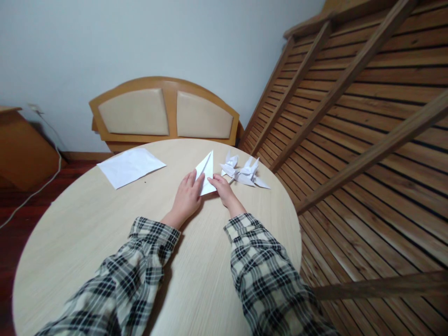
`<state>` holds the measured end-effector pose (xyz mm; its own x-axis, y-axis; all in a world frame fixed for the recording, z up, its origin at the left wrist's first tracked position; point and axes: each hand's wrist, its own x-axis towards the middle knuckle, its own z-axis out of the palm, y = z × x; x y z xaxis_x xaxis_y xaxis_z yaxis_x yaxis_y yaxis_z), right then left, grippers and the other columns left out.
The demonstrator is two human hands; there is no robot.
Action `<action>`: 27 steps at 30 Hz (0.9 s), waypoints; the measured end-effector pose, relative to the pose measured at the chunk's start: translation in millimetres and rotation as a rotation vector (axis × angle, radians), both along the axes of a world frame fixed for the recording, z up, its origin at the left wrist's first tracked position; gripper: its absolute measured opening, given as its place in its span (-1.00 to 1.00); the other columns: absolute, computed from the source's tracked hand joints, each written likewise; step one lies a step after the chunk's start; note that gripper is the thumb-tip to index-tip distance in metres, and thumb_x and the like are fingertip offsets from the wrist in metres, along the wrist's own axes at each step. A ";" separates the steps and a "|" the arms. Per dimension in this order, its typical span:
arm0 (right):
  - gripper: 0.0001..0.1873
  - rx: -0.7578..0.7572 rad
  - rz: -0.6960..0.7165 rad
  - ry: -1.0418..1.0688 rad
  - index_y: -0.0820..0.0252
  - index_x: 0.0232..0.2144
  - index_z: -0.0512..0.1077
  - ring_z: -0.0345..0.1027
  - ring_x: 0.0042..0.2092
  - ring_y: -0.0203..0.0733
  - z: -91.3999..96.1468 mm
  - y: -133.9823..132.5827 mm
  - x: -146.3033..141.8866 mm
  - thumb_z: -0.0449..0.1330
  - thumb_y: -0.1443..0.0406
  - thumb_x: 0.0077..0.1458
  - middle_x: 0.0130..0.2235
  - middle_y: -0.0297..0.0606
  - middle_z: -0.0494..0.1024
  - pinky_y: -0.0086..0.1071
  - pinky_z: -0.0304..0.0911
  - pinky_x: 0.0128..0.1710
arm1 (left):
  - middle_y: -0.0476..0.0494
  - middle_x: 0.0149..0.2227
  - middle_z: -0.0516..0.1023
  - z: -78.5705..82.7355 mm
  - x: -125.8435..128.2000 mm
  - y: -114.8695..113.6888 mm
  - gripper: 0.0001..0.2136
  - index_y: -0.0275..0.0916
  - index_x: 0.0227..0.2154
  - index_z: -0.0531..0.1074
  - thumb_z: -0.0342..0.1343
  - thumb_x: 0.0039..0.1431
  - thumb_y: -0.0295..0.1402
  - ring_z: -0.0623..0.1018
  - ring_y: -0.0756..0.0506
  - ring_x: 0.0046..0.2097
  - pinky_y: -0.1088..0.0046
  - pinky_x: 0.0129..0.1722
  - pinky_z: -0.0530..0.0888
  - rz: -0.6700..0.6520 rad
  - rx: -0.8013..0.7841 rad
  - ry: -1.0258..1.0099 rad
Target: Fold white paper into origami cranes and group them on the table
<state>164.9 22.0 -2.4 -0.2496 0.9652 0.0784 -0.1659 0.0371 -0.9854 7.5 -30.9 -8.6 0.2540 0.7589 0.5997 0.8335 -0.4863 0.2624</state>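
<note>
A white sheet of paper (209, 171), folded to a narrow shape with its point facing away from me, is between my hands over the middle of the table. My left hand (188, 193) grips its left edge, thumb on the upper face and fingers close together. At the right edge, my right hand (224, 190) pinches the sheet, the thumb on top and the other fingers partly hidden below. A dark crease line runs down the paper toward its tip. Just right of it lie several white folded paper cranes (247, 173), bunched together.
The round pale wooden table (105, 252) carries a stack of white paper (131, 167) at its far left. Behind stands a headboard (168, 86) with cream panels. A slatted wooden frame (350, 116) leans close along the right side. A white cable (52, 177) hangs at the left.
</note>
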 end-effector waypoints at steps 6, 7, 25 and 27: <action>-0.55 -0.093 0.020 -0.026 0.19 -0.32 0.42 0.35 -0.49 -0.32 3.0 -2.6 3.4 0.10 -0.09 0.24 -0.45 -0.33 0.47 -0.47 0.25 -0.53 | -0.33 -0.01 0.61 -7.1 -9.7 15.9 -0.62 -0.31 0.02 0.49 -0.04 0.18 -0.53 0.57 -0.27 0.04 0.09 0.08 0.47 0.010 -0.129 -0.419; -0.54 -0.096 0.008 -0.025 0.19 -0.32 0.40 0.35 -0.50 -0.34 1.8 -1.9 3.7 0.08 -0.08 0.26 -0.46 -0.33 0.47 -0.48 0.24 -0.55 | -0.30 -0.14 0.65 -7.4 -10.9 18.3 -0.72 -0.32 -0.09 0.53 -0.02 0.22 -0.44 0.61 -0.26 -0.08 0.12 -0.02 0.51 0.043 -0.157 -0.539; -0.53 -0.001 0.026 -0.026 0.15 -0.22 0.38 0.36 -0.42 -0.27 -10.4 3.9 2.4 0.31 -0.07 0.06 -0.41 -0.36 0.46 -0.44 0.28 -0.47 | -0.37 -0.16 0.66 0.7 -11.4 18.1 -0.51 -0.40 -0.18 0.54 0.38 -0.18 -0.19 0.62 -0.24 -0.22 0.27 -0.24 0.55 -0.061 -0.514 -1.298; -0.57 -0.001 0.020 -0.030 0.14 -0.30 0.35 0.35 -0.42 -0.26 -10.3 4.3 2.1 0.33 -0.04 0.04 -0.44 -0.38 0.43 -0.43 0.29 -0.45 | -0.35 -0.20 0.66 2.6 -10.9 16.1 -0.52 -0.40 -0.20 0.55 0.37 -0.18 -0.18 0.62 -0.24 -0.24 0.27 -0.25 0.53 -0.058 -0.552 -1.237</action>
